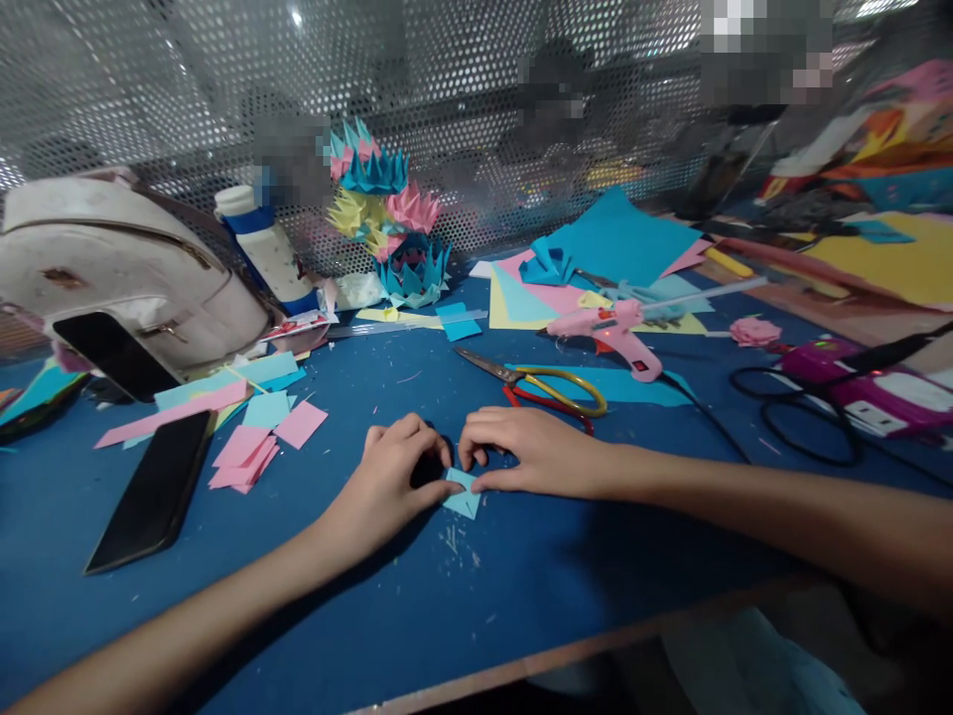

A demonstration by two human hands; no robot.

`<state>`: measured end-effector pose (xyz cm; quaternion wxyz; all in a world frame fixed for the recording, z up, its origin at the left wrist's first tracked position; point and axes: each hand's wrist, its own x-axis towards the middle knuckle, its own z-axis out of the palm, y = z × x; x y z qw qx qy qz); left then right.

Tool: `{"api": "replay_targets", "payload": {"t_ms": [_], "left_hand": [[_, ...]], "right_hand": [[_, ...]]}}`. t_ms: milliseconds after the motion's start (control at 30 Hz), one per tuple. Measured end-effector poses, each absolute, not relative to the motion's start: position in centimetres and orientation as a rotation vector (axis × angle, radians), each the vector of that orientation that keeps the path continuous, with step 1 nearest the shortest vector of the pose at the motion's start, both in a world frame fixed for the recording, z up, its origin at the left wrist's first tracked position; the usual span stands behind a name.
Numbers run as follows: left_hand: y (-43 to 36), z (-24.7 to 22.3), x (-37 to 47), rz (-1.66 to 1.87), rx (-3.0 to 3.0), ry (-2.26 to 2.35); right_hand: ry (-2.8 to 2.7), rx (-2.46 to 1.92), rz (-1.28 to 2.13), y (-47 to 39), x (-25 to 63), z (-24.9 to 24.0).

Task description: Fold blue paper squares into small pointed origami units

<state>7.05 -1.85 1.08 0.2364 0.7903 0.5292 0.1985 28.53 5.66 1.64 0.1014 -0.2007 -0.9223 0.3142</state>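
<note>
A small light blue paper piece (463, 495) lies on the blue table between my hands. My left hand (406, 467) is on its left side, thumb tip on the paper's edge and fingers curled toward the thumb. From the right, my right hand (502, 452) touches the same paper with its thumb, its fingers bent down behind it. Both hands are closed in a pinch at the paper. Just behind my right hand rest scissors (555, 389) with yellow and red handles.
Pink squares (244, 457), a phone (155, 497) and a white bag (134, 268) are on the left. A pink glue gun (611, 333), coloured sheets (625, 238) and a purple power strip (856, 392) lie right. A folded-paper model (413, 263) stands behind.
</note>
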Motion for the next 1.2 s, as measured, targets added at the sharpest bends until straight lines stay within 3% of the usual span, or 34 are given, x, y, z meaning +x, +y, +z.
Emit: {"api": "replay_targets", "payload": {"t_ms": [567, 800, 1200], "left_hand": [[-2.8, 0.5, 7.2, 0.682, 2.191, 1.484], [-3.6, 0.6, 6.9, 0.749, 2.383, 1.417], [-4.2, 0.6, 6.5, 0.776, 2.750, 1.193]], "right_hand": [[-2.703, -0.629, 0.855, 4.9, 28.5, 1.6], [-2.660, -0.393, 0.829, 5.7, 29.0, 0.6], [-2.827, 0.005, 0.066, 6.2, 29.6, 0.9]]}}
